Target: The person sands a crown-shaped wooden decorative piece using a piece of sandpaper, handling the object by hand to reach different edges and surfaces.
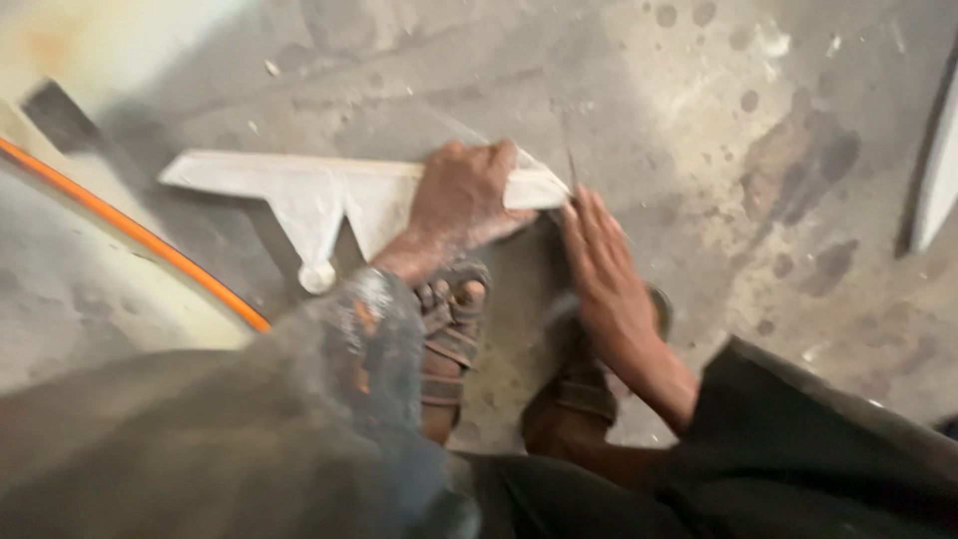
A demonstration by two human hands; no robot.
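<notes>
White, flat cut-out piece lies on the stained concrete floor, stretched left-to-right just ahead of the person's feet. L hand sits on top of its right part; R hand is at its right tip, w/ fingertips touching or just beside that end, can't tell which bc of motion blur.

Piece looks like thin board or sheet, pale and dusty. Long straight top edge, left end tapering to a point, right end narrowing too. From the middle a pointed tab hangs toward the person, ending in a small round knob. A second triangular notch sits beside the tab, next to the L wrist.

L hand: palm down, fingers curled over the far edge of the piece, pressing it to the floor, i.e. clamped on it rather than lifting it. R hand: flat, fingers straight and together, pointing away from the person, nothing clearly held. A thin dark line rises from the R fingertips; too blurred to say what it is or whether it's pinched.

Below the hands: two feet in brown strap sandals, approx. between the wrists. Orange hose or cable curves across the floor at left, well apart from the piece.
</notes>
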